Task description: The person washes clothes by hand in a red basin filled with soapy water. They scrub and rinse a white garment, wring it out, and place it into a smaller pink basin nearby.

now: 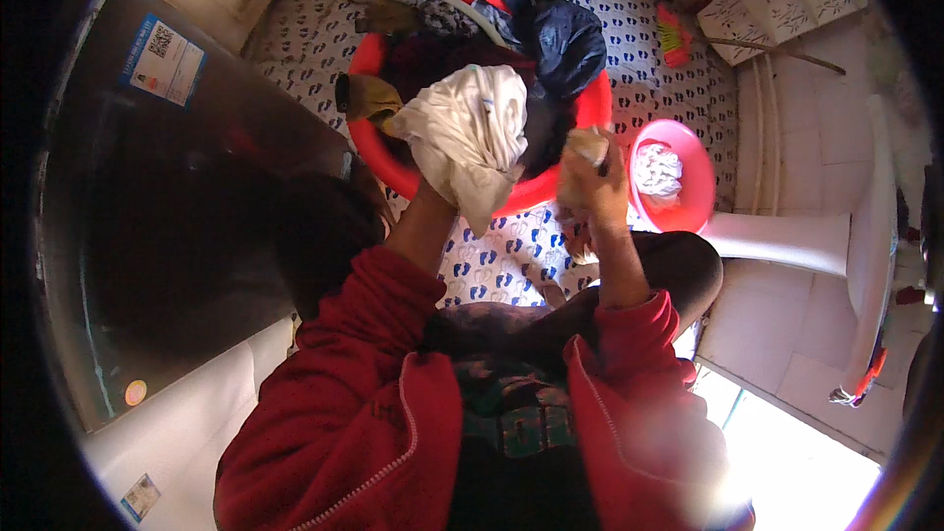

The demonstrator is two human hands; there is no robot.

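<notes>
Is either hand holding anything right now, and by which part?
Right hand: a blurred tan object, gripped along its right side. Left hand: hidden under the draped white cloth, so its hold there cannot be told.

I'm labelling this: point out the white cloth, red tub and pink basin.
White cloth (472, 128): head view, middle of its bunched folds.
Red tub (596, 103): head view, right side of its rim.
Pink basin (697, 177): head view, right part of its inner wall.

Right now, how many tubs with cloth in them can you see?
2: a big red tub straight ahead and a smaller pink tub to its right. Others may be hidden.
</notes>
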